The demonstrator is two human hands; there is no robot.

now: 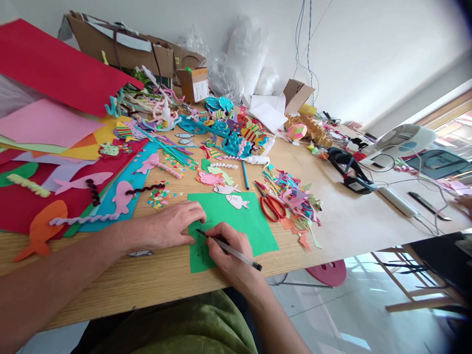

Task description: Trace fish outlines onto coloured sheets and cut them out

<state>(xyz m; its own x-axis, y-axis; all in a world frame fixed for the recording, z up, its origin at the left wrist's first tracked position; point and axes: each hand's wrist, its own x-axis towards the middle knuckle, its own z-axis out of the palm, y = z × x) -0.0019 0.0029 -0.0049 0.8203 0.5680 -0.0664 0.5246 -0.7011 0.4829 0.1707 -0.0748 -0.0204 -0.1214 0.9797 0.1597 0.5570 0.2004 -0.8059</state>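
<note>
A sheet of green paper [254,228] lies near the table's front edge, with thin dark lines drawn on its left part. My right hand [234,253] is closed round a black-capped pen [239,255], whose tip touches the sheet. Across the sheet's left edge rests my left hand [175,225], fingers loosely stretched and holding nothing. Two white paper fish [237,201] with drawn lines lie at or just beyond the sheet's top edge, beside a pink paper fish [210,179]. Red-handled scissors [272,206] lie at its right. Part of another paper fish [140,253] shows under my left forearm.
Coloured paper sheets [88,191] and an orange fish cutout [44,228] cover the left. Paper scraps [295,196] are heaped right of the scissors. Boxes [121,54] and pipe cleaners stand behind. A power strip [398,200] and another person's hand [465,200] are far right.
</note>
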